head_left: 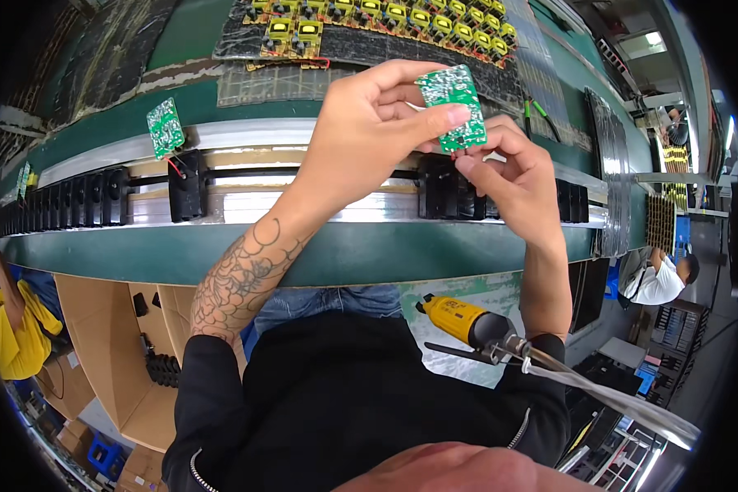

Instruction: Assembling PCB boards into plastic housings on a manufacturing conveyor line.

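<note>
Stretching across the view, a green workbench [344, 254] is bearing a metal rail [254, 207] lined with black cases [187, 193]. Above them, the left hand [369, 123] and the right hand [514, 170] are holding a green circuit board [453, 84] (solder side showing): left thumb and fingers are pinching it, right fingertips are nearly meeting at its lower edge, probably on a red wire [457, 153].

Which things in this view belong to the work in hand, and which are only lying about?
Seemingly in the work:
- green board, in left hand, right hand at edge
- black case below
- boards with yellow parts

Seemingly just about:
- yellow tool
- carton
- green-handled tool
</note>
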`<action>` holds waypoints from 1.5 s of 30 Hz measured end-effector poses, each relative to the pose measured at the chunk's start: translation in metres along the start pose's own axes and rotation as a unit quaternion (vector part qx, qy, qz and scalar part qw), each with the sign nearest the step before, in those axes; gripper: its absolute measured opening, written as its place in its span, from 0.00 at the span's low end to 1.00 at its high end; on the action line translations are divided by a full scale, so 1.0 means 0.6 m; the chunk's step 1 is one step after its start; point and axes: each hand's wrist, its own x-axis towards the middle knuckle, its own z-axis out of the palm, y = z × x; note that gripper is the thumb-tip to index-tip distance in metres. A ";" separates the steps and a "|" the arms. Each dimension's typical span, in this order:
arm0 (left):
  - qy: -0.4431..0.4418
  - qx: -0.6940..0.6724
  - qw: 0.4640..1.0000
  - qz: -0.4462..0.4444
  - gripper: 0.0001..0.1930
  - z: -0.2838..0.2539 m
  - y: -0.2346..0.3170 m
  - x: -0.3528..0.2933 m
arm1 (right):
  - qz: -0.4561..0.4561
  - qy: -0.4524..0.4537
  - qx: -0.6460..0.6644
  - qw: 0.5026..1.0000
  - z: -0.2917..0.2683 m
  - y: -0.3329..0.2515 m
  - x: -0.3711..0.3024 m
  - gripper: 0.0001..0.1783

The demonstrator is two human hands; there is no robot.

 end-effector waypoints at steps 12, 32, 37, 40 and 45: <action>-0.023 0.155 0.987 0.025 0.21 0.004 -0.034 0.006 | 0.040 0.057 -0.120 0.990 0.013 0.022 0.002 0.03; -0.023 0.180 0.983 0.008 0.18 -0.003 -0.045 0.004 | 0.085 0.076 -0.164 0.980 0.022 0.034 0.006 0.02; -0.021 0.181 0.983 0.012 0.18 -0.005 -0.049 0.003 | 0.094 0.071 -0.180 0.977 0.022 0.033 0.007 0.03; -0.021 0.180 0.983 0.010 0.18 -0.006 -0.049 0.003 | 0.094 0.071 -0.182 0.976 0.022 0.034 0.007 0.04; -0.022 0.183 0.983 0.001 0.18 -0.006 -0.047 0.002 | 0.089 0.073 -0.187 0.976 0.023 0.034 0.006 0.04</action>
